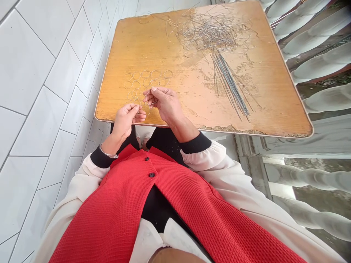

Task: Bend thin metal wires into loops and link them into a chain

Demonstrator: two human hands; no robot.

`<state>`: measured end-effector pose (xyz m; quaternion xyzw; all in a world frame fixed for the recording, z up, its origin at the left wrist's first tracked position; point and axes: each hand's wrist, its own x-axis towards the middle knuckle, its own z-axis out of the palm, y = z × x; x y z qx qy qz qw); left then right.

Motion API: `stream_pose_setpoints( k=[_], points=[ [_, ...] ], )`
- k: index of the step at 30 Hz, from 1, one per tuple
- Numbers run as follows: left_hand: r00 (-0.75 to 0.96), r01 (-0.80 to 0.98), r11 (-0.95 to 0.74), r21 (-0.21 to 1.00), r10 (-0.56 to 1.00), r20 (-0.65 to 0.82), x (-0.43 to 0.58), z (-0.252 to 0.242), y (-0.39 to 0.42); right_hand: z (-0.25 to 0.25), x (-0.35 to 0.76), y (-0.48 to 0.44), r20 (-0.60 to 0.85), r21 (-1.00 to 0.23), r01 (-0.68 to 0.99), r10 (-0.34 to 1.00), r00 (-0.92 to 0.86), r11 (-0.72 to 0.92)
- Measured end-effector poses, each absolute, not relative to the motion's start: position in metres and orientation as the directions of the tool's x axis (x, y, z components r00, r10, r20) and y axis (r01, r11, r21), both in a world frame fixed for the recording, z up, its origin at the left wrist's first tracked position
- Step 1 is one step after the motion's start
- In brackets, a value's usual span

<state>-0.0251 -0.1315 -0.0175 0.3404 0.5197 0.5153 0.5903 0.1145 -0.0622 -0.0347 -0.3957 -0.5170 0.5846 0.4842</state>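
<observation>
My left hand and my right hand meet at the near edge of a worn wooden table. Both pinch a thin wire loop that is bent between them. The left hand's fingers are closed on one end of the loop, and the right hand's fingertips grip the other end. Just beyond my hands, several finished wire rings lie linked in rows on the tabletop.
A tangled heap of loose wire sits at the far side of the table. A bundle of straight wire lengths lies to the right of my hands. White tiled floor is on the left, a pale balustrade on the right.
</observation>
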Motion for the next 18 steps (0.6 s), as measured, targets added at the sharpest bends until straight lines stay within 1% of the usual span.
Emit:
stream_pose_setpoints(
  k=[5,8,15,18],
  points=[
    [-0.034,-0.336,0.268,0.903,0.955,-0.296,-0.025,-0.018,-0.132,-0.035,0.116,-0.059,0.055,-0.989,-0.147,0.972,-0.228,0.021],
    [-0.008,-0.355,0.295,0.887,0.948,-0.318,-0.025,-0.017,-0.132,-0.035,0.115,-0.059,0.059,-0.988,-0.153,0.970,-0.237,0.023],
    [0.013,-0.337,0.305,0.891,0.948,-0.319,-0.026,-0.024,-0.127,-0.043,0.109,-0.058,0.123,-0.989,-0.108,0.965,-0.233,0.100],
    [0.046,-0.283,0.339,0.897,0.939,-0.341,-0.026,-0.024,-0.128,-0.046,0.109,-0.056,0.137,-0.990,-0.072,0.967,-0.215,0.124]
  ],
)
